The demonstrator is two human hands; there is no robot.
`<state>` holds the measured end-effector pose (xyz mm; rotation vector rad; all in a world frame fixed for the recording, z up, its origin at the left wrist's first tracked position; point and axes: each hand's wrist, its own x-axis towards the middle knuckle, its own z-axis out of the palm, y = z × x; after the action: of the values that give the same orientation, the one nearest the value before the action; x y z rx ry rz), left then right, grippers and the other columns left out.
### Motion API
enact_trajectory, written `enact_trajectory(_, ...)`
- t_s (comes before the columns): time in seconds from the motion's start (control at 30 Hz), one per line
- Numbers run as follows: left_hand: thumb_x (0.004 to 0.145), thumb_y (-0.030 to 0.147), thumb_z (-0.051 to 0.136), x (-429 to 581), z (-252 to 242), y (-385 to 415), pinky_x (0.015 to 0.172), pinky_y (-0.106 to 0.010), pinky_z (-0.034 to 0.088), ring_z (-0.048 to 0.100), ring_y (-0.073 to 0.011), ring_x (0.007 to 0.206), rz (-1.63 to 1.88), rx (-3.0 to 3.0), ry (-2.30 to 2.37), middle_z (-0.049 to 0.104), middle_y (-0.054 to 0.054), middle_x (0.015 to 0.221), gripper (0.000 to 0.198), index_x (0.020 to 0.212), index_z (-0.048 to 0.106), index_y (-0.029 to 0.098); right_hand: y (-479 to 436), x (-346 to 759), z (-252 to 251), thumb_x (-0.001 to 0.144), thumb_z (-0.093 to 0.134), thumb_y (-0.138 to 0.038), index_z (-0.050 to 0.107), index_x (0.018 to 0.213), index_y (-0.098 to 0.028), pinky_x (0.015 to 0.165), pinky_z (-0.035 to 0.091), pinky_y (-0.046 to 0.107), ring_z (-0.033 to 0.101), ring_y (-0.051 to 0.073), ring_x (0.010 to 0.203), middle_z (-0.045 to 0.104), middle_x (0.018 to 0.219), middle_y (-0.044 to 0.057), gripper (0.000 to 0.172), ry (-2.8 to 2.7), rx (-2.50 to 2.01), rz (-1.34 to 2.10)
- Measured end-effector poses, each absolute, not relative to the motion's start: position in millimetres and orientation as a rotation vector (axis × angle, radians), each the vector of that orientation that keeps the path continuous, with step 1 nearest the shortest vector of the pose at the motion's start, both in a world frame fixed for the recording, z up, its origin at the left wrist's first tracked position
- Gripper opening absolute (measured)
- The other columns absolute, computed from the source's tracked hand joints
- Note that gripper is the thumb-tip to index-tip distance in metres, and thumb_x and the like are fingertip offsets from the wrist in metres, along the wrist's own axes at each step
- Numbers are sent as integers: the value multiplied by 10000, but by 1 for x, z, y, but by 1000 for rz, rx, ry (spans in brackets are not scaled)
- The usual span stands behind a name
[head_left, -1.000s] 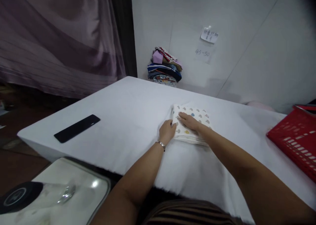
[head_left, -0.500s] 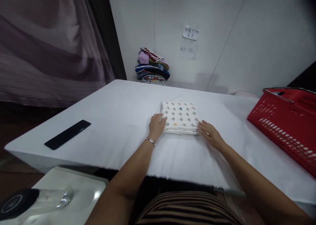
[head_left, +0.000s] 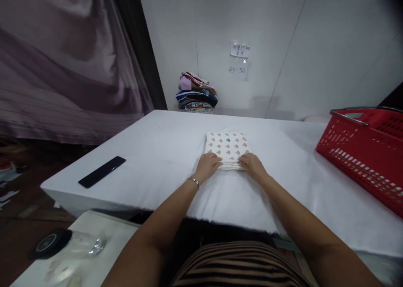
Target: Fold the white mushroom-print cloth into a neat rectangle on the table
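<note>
A folded white cloth (head_left: 227, 146) with a grey print and a few coloured marks lies in a neat layered square on the white-covered table. At its near left corner is my left hand (head_left: 208, 165), closed on the front edge, with a bracelet at the wrist. My right hand (head_left: 253, 166) grips the same edge near the right corner. The thumbs point inward along the layered front. How many layers each hand pinches is hidden by the fingers.
A red plastic basket (head_left: 362, 157) with a metal handle stands at the right. On the left of the table (head_left: 163, 152) lies a black flat phone-like object (head_left: 102, 171). Folded clothes (head_left: 197, 93) are piled by the wall. A clear bottle (head_left: 82, 244) lies on a white surface lower left.
Both hands have moved from the cloth's sides onto its near edge and closer together, taking hold there. The camera view has shifted slightly.
</note>
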<state>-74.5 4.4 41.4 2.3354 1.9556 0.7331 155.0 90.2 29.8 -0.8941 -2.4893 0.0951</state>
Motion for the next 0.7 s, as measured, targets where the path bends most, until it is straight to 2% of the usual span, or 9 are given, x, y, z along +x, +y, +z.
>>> enact_trajectory(0.17, 940, 264, 410, -71, 43, 1, 836, -343, 358, 528, -182, 920, 633, 2441, 1962, 630, -42, 936, 251, 961, 658, 226, 83, 158, 24, 934, 382, -270, 697, 1007, -206, 818, 426, 370, 555, 230, 917, 669, 1007, 98, 330, -2438, -882, 81)
enact_trajectory(0.37, 892, 267, 507, -70, 45, -3, 868, -344, 361, 512, -198, 1006, 551, 2478, 1922, 598, -47, 1057, 218, 1093, 591, 255, 80, 162, 22, 925, 406, -292, 668, 1079, -221, 844, 426, 383, 538, 236, 968, 641, 1055, 97, 312, -2494, -851, 119)
enact_trajectory(0.5, 875, 232, 512, -65, 51, 3, 895, -367, 350, 494, -217, 1043, 439, 2532, 1913, 578, -59, 1091, 225, 1087, 584, 257, 81, 163, 21, 898, 445, -249, 634, 1127, -213, 864, 425, 384, 525, 239, 1003, 621, 1101, 94, 299, -2543, -825, 115)
enact_trajectory(0.7, 900, 126, 378, -57, 50, 8, 835, -369, 369, 518, -220, 956, 407, 2631, 1941, 600, -86, 953, 264, 980, 614, 211, 80, 163, 21, 919, 367, -203, 634, 1126, -199, 857, 447, 375, 538, 238, 995, 642, 1077, 100, 339, -2445, -878, 106)
